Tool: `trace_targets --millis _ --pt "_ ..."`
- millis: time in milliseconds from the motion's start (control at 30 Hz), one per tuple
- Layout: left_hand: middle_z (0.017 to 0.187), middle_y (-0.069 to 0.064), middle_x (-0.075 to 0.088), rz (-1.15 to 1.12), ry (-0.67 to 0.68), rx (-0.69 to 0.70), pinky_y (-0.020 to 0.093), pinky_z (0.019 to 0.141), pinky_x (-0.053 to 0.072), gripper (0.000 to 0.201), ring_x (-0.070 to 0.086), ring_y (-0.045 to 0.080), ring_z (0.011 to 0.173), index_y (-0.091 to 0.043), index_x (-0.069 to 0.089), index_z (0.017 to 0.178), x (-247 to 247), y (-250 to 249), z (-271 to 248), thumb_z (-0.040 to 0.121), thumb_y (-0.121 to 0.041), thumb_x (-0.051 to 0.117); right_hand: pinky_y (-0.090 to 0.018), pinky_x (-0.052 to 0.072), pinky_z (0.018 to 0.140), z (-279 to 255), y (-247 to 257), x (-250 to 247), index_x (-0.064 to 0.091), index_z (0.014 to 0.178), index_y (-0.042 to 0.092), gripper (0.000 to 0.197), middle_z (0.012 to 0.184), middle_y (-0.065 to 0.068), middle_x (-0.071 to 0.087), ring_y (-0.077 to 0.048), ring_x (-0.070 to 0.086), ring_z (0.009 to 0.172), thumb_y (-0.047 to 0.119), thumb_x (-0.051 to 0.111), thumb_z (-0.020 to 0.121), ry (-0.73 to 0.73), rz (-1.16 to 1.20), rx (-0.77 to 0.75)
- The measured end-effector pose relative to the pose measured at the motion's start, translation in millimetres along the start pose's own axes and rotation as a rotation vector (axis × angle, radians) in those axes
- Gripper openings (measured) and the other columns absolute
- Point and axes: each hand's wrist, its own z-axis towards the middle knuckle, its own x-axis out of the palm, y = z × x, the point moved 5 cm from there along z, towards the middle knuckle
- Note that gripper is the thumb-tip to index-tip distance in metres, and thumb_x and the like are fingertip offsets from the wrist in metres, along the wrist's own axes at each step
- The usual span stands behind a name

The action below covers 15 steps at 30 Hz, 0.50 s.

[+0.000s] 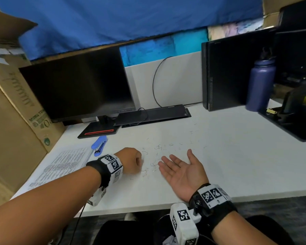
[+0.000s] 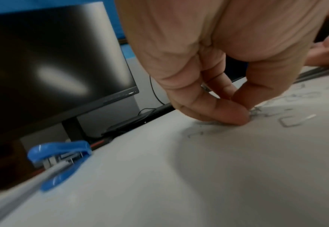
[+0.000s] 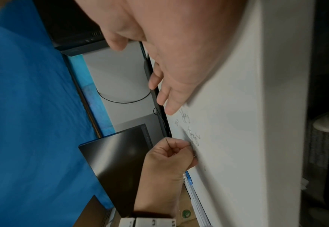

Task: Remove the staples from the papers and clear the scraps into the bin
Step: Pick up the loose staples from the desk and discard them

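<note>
The loose staples point(image 1: 154, 161) are judged very light, stiff and springy, with sharp bent legs. They are likely to snag on one another and to skid on the smooth desk point(image 1: 237, 165). Single pieces are too thin to take one by one with any speed. The sound course is to rake them into a pile with a fingertip edge, then sweep them off the desk edge into a cupped palm, or pinch small tangles at the crown rather than at the points.

They appear as fine grey wire pieces, mostly pulled open into shallow brackets, some tangled. They lie scattered across the white desk, thickest between the two hands, with a thinner scatter running toward the far right.

The left hand point(image 1: 131, 160) rests on the desk at the left edge of the scatter. Its fingers point(image 2: 229, 113) are curled under, tips touching the surface beside a tangle of staples. Whether any staple is pinched cannot be told; the left wrist view is blurred there.

The right hand point(image 1: 181, 169) lies palm up on the desk just right of the thick patch, fingers straight and spread, holding nothing.

The papers point(image 1: 64, 165) lie flat at the left desk edge, and a blue stapler point(image 1: 99, 145) sits at their far corner. A bin holding crumpled paper seems to stand below the desk edge, largely hidden.
</note>
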Motion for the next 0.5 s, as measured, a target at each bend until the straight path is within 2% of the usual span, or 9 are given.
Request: trace_targets --millis 100,167,267,367,433,500 --pt "0.082 -0.009 0.067 -0.046 -0.072 -0.001 0.022 0.068 0.053 0.008 0.063 0.011 0.078 -0.018 0.070 0.080 -15.3 -8.3 0.8 0.076 -0.013 0.064 -0.049 0.038 0.112 1.1 0.2 -1.5 0.052 0.128 -0.002 0.079 0.132 -0.024 0.057 -0.039 0.049 0.129 0.066 0.049 0.089 -0.018 0.010 0.009" --pt "0.079 -0.003 0.072 -0.268 -0.117 0.015 0.023 0.068 0.058 0.007 0.068 0.009 0.072 -0.016 0.071 0.079 -28.1 -22.5 -1.9 0.075 -0.010 0.069 -0.049 0.038 0.111 0.6 -0.1 -0.9 0.051 0.128 -0.004 0.078 0.133 -0.025 0.056 -0.040 0.049 0.129 0.064 0.047 0.090 -0.040 0.000 0.023" --pt "0.080 0.008 0.076 -0.580 -0.094 0.126 0.030 0.071 0.063 0.008 0.070 0.012 0.067 -0.009 0.072 0.079 -38.3 -57.6 -14.2 0.073 -0.004 0.074 -0.049 0.040 0.110 -0.2 0.9 0.5 0.051 0.126 -0.008 0.067 0.131 -0.028 0.058 -0.041 0.053 0.124 0.052 0.042 0.098 -0.066 -0.016 0.031" --pt "0.083 0.011 0.077 -0.670 -0.009 0.253 0.034 0.077 0.063 0.007 0.074 0.019 0.073 -0.006 0.073 0.082 -32.7 -92.5 -25.0 0.076 -0.006 0.077 -0.050 0.044 0.107 -1.8 1.0 2.1 0.052 0.126 -0.010 0.056 0.121 -0.030 0.065 -0.039 0.059 0.119 0.038 0.034 0.104 -0.075 0.011 0.011" --pt "0.085 0.005 0.078 -0.606 0.021 0.280 0.034 0.082 0.062 0.007 0.076 0.018 0.080 -0.010 0.076 0.088 -24.2 -106.0 -24.7 0.082 -0.011 0.075 -0.051 0.051 0.097 -2.1 0.3 2.5 0.054 0.125 -0.006 0.045 0.114 -0.028 0.069 -0.037 0.066 0.110 0.027 0.031 0.106 -0.085 0.050 -0.014" --pt "0.089 0.003 0.079 -0.519 0.024 0.273 0.034 0.085 0.061 0.012 0.076 0.015 0.083 -0.013 0.077 0.097 -18.0 -111.7 -21.8 0.090 -0.015 0.068 -0.046 0.060 0.077 -0.4 -0.1 1.0 0.057 0.123 -0.003 0.041 0.096 -0.021 0.075 -0.030 0.073 0.085 0.021 0.029 0.106 -0.096 0.082 -0.028"
